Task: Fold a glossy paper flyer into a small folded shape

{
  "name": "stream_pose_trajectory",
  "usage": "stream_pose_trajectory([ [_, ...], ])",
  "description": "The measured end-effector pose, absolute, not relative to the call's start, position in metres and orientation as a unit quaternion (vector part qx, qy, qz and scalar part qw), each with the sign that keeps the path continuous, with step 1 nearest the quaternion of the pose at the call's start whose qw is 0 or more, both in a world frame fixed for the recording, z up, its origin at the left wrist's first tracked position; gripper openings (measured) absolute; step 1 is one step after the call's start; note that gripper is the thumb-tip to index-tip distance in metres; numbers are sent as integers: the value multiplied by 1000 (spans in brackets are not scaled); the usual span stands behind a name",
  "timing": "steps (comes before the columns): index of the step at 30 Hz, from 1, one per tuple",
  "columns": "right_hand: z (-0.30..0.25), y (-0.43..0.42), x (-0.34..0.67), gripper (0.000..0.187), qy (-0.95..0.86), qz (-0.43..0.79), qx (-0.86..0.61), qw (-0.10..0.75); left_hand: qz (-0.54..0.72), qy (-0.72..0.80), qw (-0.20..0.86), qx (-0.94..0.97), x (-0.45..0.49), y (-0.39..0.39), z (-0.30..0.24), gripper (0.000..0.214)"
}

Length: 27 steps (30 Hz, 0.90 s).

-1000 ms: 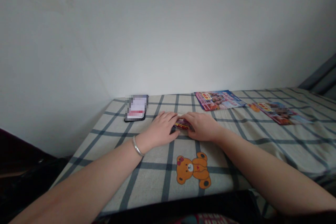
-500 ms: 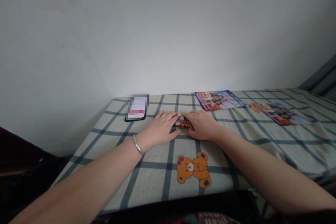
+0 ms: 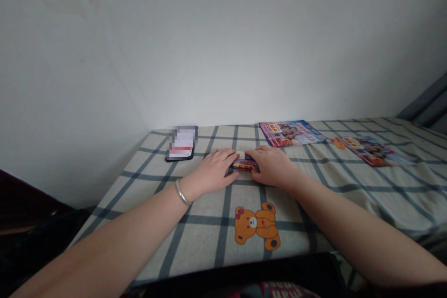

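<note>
A small folded leaflet (image 3: 245, 164), printed in purple, red and yellow, lies flat on the checked tablecloth (image 3: 206, 214) between my hands. My left hand (image 3: 218, 167) covers its left end, fingers laid over the top and thumb at the near edge; a silver bangle circles that wrist. From the other side, my right hand (image 3: 270, 165) grips the right end, its thumb against the near edge and fingers across the far part. Both palms hide the leaflet's ends, so only its middle shows.
A phone (image 3: 181, 143) with a blurred screen lies at the back left. Colourful leaflets rest by the wall, one flat leaflet (image 3: 291, 133) behind my right hand and another leaflet (image 3: 375, 151) farther right. A printed teddy bear (image 3: 257, 226) decorates the cloth near the front edge.
My right hand has shifted slightly right, so a bit more of the leaflet's middle shows between my hands. My left hand has barely moved.
</note>
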State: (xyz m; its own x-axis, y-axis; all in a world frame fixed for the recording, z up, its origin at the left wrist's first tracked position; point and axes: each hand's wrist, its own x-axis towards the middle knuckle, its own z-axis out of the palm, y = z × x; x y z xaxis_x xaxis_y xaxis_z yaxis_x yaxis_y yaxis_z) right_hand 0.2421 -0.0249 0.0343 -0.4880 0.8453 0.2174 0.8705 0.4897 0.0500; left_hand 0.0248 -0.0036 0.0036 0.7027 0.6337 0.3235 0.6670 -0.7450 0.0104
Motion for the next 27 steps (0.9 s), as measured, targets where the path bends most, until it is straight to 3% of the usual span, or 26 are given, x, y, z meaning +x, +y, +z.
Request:
stream_pose_trajectory([
  [9, 34, -20, 250, 51, -857, -83, -502, 84, -127, -337, 49, -931, 19, -4, 5, 47],
  [16, 38, -17, 253, 34, -880, -58, -467, 57, -87, -343, 25, -935, 12, -1, 1, 49],
  [27, 37, -16, 253, 41, -883, -65, -462, 60, -113, -314, 61, -941, 14, -9, 21, 43],
])
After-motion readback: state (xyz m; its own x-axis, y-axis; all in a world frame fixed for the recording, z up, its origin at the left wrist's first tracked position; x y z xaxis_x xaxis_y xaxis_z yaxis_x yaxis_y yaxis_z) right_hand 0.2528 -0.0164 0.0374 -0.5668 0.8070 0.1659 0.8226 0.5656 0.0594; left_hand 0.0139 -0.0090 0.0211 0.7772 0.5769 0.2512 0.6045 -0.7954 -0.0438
